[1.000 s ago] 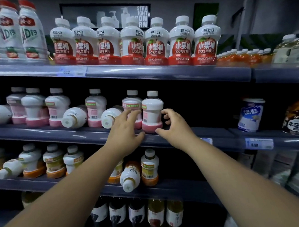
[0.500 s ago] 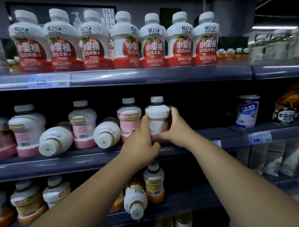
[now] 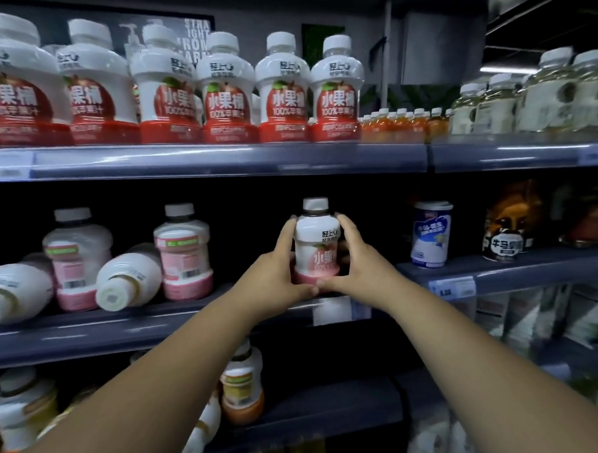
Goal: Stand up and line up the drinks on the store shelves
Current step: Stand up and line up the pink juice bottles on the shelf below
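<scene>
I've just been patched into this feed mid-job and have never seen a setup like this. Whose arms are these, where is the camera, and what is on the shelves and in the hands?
There is no machine here. These are a person's bare arms, filmed by one wide-angle camera worn on the head, which looks at the store shelves. The left hand and right hand together grip one upright pink bottle, its label facing the camera, at the middle shelf. The thumbs hide whether its base rests on the shelf. To its left a standing bottle shows its back label, and beside that a toppled bottle lies on its side. The top shelf carries a neat row of red bottles. A blue cup stands to the right.
</scene>
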